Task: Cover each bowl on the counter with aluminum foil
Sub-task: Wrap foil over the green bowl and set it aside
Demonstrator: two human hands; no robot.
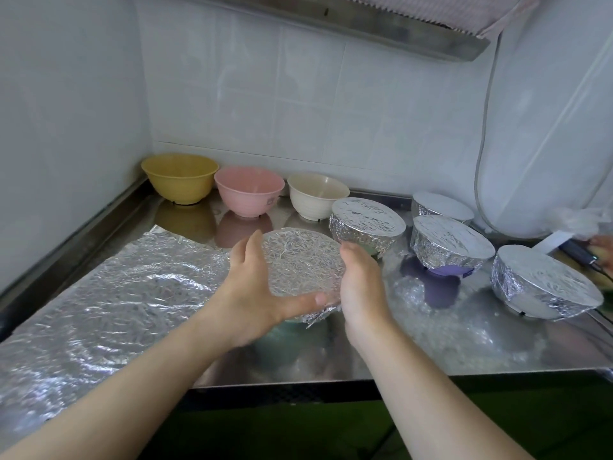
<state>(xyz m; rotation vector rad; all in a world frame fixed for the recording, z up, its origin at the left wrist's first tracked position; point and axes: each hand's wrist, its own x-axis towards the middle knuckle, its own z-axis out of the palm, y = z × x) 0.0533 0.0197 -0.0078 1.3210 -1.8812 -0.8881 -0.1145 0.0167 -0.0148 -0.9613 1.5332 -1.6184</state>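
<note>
Foil [300, 260] sits crimped over the front bowl [292, 327], just before the pink bowl [249, 194]. Left hand [252, 293] and right hand [360, 287] cup its sides, fingers fairly straight (nothing pinched); press evenly around the rim, flattening the loose front flap.

Between the hands, foil [300, 260] hides the bowl's inside; right of them, dark objects [578, 252] are cut off at the edge.
</note>
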